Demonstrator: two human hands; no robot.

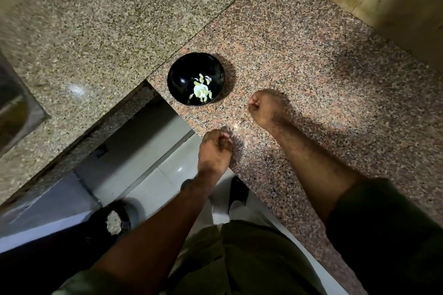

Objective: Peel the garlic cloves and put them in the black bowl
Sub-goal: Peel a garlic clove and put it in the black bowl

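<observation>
The black bowl (177,72) stands on the pink granite counter near its left edge, with several peeled pale garlic cloves (201,88) inside. My right hand (265,108) hovers over the counter just right of the bowl. It is curled into a fist, slightly blurred, and I see nothing in it. My left hand (214,151) is at the counter's front edge, below the bowl. Its fingers are curled and something small and pale, apparently a garlic clove (225,137), shows at the fingertips. Most of that piece is hidden by the fingers.
A few pale scraps (236,127) lie on the counter (323,84) between my hands. A second, greyer counter (96,38) runs left, with a steel sink (14,112) at the far left. Floor tiles (153,170) show below the counter edge.
</observation>
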